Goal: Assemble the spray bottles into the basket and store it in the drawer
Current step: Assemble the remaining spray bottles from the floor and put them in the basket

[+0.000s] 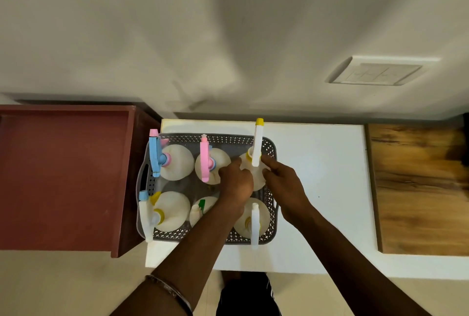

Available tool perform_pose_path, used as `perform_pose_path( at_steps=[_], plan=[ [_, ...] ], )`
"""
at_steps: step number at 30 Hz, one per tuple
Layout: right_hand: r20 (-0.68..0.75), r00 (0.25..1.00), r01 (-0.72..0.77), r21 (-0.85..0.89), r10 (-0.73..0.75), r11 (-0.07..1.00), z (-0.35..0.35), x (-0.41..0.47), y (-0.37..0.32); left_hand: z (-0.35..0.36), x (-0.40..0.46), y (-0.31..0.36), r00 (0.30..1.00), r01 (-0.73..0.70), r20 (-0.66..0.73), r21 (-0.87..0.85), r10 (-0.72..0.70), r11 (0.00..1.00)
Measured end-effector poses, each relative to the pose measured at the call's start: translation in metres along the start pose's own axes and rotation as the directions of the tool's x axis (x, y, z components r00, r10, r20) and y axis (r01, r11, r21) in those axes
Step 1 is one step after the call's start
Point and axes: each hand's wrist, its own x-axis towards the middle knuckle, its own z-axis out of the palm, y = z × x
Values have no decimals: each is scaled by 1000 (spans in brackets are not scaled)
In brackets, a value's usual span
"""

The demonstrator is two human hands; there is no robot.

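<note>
A grey perforated basket (269, 143) sits on the white tabletop (319, 176), its left end just beside an open reddish-brown drawer (63, 176). Six white spray bottles stand in it in two rows of three. Both hands grip the yellow-nozzled bottle (258, 143) at the far right corner: the left hand (236, 183) curls against its left side and the right hand (284, 178) wraps its right side. A bangle (170, 290) circles the left forearm.
</note>
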Motion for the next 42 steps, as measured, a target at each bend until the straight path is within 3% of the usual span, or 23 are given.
perform_pose_path(
  at_steps=[8, 19, 28, 42],
  plan=[
    [-25, 1000, -6, -17, 5, 1000, 2, -4, 4, -1, -5, -3, 997, -48, 51, -24, 49, 999],
    [-3, 999, -37, 16, 37, 999, 4, -7, 4, -14, -12, -5, 990, 52, 138, -72, -41, 996],
    [-33, 999, -15, 59, 17, 998, 5, -27, 4, -23, -25, -7, 988, 10, 155, -89, 4, 996],
    [-109, 994, -9, 131, 23, 991, -5, -75, 15, -38, -73, -18, 994, -113, -28, -238, 110, 965]
  ],
)
